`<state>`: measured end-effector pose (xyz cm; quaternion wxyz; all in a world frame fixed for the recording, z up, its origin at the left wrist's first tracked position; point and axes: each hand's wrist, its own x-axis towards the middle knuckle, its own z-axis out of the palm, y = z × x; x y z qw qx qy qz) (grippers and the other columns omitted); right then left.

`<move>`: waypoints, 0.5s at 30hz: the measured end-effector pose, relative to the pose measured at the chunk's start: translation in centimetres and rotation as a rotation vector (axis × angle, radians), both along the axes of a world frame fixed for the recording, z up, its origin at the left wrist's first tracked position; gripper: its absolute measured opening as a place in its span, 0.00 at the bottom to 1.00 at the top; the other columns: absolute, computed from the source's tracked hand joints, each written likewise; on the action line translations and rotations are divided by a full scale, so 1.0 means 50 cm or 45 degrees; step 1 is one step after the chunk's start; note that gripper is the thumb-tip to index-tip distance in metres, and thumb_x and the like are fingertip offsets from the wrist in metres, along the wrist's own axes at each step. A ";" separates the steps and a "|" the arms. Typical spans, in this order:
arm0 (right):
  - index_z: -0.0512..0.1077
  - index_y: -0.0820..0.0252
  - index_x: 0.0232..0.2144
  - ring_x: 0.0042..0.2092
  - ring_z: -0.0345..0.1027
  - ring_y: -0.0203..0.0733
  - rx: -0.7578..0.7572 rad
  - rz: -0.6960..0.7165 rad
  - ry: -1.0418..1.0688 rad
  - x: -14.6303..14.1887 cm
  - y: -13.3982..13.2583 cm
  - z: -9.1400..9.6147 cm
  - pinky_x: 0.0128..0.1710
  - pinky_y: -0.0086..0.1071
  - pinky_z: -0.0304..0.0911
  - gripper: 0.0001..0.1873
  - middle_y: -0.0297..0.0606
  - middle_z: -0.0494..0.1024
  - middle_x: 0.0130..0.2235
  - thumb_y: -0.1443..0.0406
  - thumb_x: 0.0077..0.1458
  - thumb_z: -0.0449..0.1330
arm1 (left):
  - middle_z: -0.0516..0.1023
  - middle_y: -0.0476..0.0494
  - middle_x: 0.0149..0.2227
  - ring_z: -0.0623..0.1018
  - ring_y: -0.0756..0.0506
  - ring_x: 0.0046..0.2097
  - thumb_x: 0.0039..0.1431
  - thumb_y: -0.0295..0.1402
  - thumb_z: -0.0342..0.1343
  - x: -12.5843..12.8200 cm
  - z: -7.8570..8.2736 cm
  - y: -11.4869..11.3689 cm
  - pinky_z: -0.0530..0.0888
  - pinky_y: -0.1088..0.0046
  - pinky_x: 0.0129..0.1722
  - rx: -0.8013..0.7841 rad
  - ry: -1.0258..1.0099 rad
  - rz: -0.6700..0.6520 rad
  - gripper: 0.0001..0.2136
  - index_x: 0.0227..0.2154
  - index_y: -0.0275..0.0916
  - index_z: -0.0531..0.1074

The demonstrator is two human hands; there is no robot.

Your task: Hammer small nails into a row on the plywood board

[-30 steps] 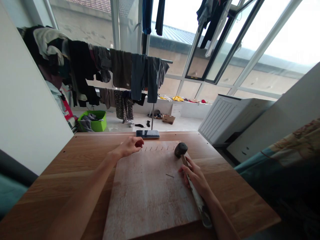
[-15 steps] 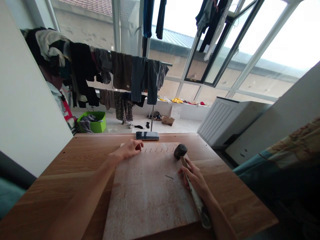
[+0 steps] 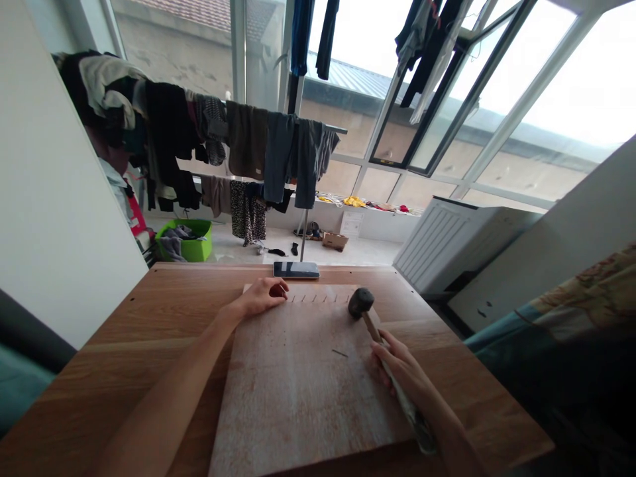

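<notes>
A pale, worn wooden board (image 3: 298,391) lies on the table. Several thin nails (image 3: 318,299) stand in a row near its far edge, most of them leaning a little. At the left end of that row, my left hand (image 3: 261,297) rests on the board with thumb and forefinger pinched on what looks like a nail, mostly hidden by the fingers. My right hand (image 3: 400,361) grips the handle of a rubber mallet (image 3: 361,303). The mallet's black head is just right of the row. One loose nail (image 3: 340,352) lies flat on the board, left of my right hand.
A phone (image 3: 297,269) lies at the far edge of the brown wooden table (image 3: 169,311). Beyond are a rack of hanging clothes (image 3: 247,142), a green basket (image 3: 196,248) and a cardboard box (image 3: 334,240). A white ribbed appliance (image 3: 434,232) stands at the right.
My right hand has moved lower along the mallet's handle, while the mallet head stays near the row's right end. My left hand keeps its pinch, and the view has shifted slightly.
</notes>
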<state>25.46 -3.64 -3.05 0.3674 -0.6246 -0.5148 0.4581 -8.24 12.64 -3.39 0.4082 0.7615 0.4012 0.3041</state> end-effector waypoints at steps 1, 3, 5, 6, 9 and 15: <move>0.65 0.57 0.40 0.14 0.55 0.30 0.027 0.004 -0.018 -0.006 -0.003 0.002 0.10 0.22 0.51 0.20 0.24 0.66 0.22 0.48 0.56 0.57 | 0.82 0.43 0.36 0.82 0.44 0.40 0.50 0.31 0.61 0.000 -0.003 0.001 0.78 0.67 0.43 -0.010 -0.014 0.006 0.11 0.37 0.37 0.73; 0.65 0.57 0.37 0.14 0.54 0.30 0.088 0.028 -0.028 -0.026 -0.011 0.010 0.10 0.23 0.53 0.19 0.23 0.63 0.20 0.48 0.58 0.55 | 0.83 0.43 0.35 0.82 0.43 0.40 0.50 0.32 0.62 0.001 -0.008 0.003 0.78 0.66 0.43 -0.018 -0.031 0.025 0.10 0.37 0.37 0.73; 0.64 0.57 0.34 0.14 0.53 0.29 0.144 0.046 -0.019 -0.053 -0.020 0.025 0.11 0.23 0.54 0.19 0.23 0.62 0.18 0.48 0.60 0.53 | 0.83 0.42 0.35 0.82 0.43 0.40 0.49 0.32 0.63 0.002 -0.012 0.003 0.78 0.67 0.42 -0.022 -0.035 0.045 0.10 0.35 0.37 0.74; 0.63 0.57 0.33 0.14 0.53 0.29 0.165 0.059 -0.010 -0.069 -0.024 0.034 0.12 0.22 0.53 0.19 0.23 0.62 0.18 0.48 0.61 0.52 | 0.83 0.42 0.35 0.82 0.43 0.39 0.49 0.32 0.63 0.003 -0.013 0.003 0.78 0.67 0.42 -0.025 -0.035 0.050 0.10 0.35 0.37 0.74; 0.62 0.57 0.31 0.14 0.52 0.28 0.183 0.140 0.040 -0.120 -0.025 0.064 0.11 0.21 0.52 0.18 0.23 0.61 0.17 0.49 0.62 0.52 | 0.83 0.44 0.34 0.82 0.44 0.39 0.48 0.32 0.63 0.003 -0.014 0.002 0.78 0.68 0.41 -0.032 -0.049 0.036 0.10 0.35 0.37 0.74; 0.63 0.58 0.35 0.14 0.54 0.27 0.193 0.254 0.150 -0.214 0.020 0.077 0.10 0.21 0.51 0.15 0.22 0.63 0.21 0.52 0.60 0.55 | 0.82 0.44 0.35 0.81 0.45 0.37 0.48 0.32 0.63 0.001 -0.013 -0.001 0.77 0.70 0.38 0.052 -0.030 0.071 0.13 0.38 0.36 0.75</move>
